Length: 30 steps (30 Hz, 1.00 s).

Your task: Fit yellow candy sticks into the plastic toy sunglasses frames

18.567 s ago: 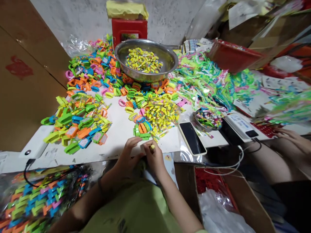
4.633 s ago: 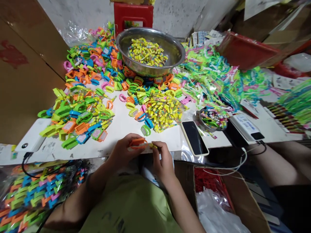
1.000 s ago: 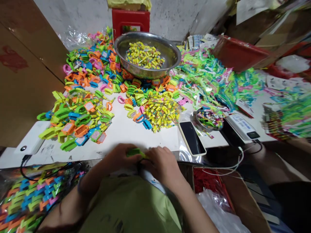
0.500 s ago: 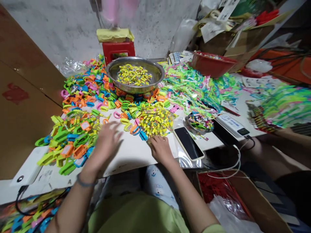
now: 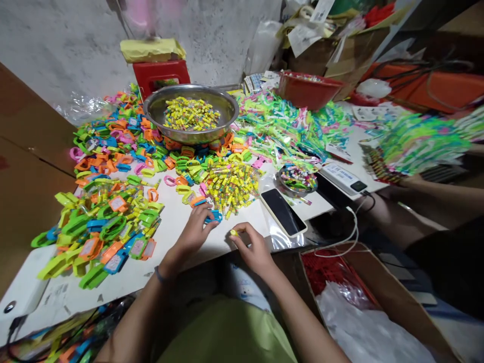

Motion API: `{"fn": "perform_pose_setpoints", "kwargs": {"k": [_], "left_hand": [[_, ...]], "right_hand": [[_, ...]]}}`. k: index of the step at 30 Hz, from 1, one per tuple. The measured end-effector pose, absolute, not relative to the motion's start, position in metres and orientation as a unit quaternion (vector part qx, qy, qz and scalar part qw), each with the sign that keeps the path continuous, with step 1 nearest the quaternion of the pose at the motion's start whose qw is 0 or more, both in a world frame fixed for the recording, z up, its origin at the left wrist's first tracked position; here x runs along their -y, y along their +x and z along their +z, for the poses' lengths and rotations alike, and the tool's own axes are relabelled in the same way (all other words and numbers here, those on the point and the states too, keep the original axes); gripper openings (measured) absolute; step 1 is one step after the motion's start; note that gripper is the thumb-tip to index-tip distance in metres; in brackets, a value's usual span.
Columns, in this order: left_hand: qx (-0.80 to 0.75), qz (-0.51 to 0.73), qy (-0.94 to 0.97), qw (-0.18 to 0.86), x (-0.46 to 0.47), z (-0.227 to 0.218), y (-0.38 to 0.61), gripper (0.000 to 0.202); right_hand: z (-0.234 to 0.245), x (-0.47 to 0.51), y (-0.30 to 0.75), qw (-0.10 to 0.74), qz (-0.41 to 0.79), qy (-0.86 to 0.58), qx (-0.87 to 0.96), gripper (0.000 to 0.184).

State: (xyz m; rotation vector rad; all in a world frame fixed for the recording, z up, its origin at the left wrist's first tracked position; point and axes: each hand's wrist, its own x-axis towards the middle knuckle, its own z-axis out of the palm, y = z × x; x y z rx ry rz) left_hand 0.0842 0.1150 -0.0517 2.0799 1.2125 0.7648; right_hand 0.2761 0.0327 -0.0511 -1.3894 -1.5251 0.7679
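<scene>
Along the front edge of the table (image 5: 172, 224), a quick switch! Away from the heap of coloured bands (image 5: 102, 227) with the left hand (image 5: 193, 229), over to a blue band (image 5: 215, 217) beside the yellow pile (image 5: 232, 186), thumb and fingers curled about it, too covered to tell how tightly. Back off that pile with the right hand (image 5: 255, 252), now pinching a small yellow piece (image 5: 234, 233) between thumb and fingertips. So, by the look of it, on to a fresh pair, blue and yellow near each other but apart. Hard to make out any detail of the yellow piece, mostly hidden by the pinch. No seeing the blue band behind the fingers. Only a blur for the bundle of green strips (image 5: 423, 146) far right, above a co-worker's arm (image 5: 438, 196), cut off by the frame.
</scene>
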Motion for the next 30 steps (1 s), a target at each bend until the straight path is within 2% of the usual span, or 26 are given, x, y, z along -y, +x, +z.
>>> {"fn": "perform_pose_setpoints", "kwargs": {"k": [3, 6, 15, 19, 22, 26, 30], "left_hand": [[-0.458, 0.339, 0.706, 0.420, -0.094, -0.045, 0.084, 0.020], [-0.471, 0.369, 0.645, 0.475, -0.077, -0.032, 0.084, 0.037], [-0.472, 0.347, 0.733, 0.346, -0.064, -0.017, 0.079, 0.042], [-0.467, 0.353, 0.738, 0.336, -0.062, -0.021, 0.080, 0.041], [-0.470, 0.358, 0.727, 0.350, -0.059, -0.025, 0.083, 0.041], [-0.508, 0.352, 0.643, 0.453, -0.057, -0.032, 0.084, 0.047], [-0.521, 0.258, 0.613, 0.535, -0.059, -0.036, 0.077, 0.051]], "right_hand": [[-0.052, -0.033, 0.267, 0.474, 0.288, -0.559, 0.617, 0.013], [-0.047, -0.033, 0.261, 0.499, 0.263, -0.568, 0.599, 0.012], [-0.032, -0.023, 0.260, 0.516, 0.254, -0.533, 0.620, 0.011], [-0.030, -0.020, 0.261, 0.423, 0.234, -0.568, 0.666, 0.016], [-0.030, -0.018, 0.260, 0.327, 0.156, -0.604, 0.710, 0.020], [-0.031, -0.015, 0.260, 0.218, 0.081, -0.619, 0.750, 0.017], [-0.036, -0.011, 0.258, 0.130, 0.087, -0.612, 0.776, 0.005]]}}
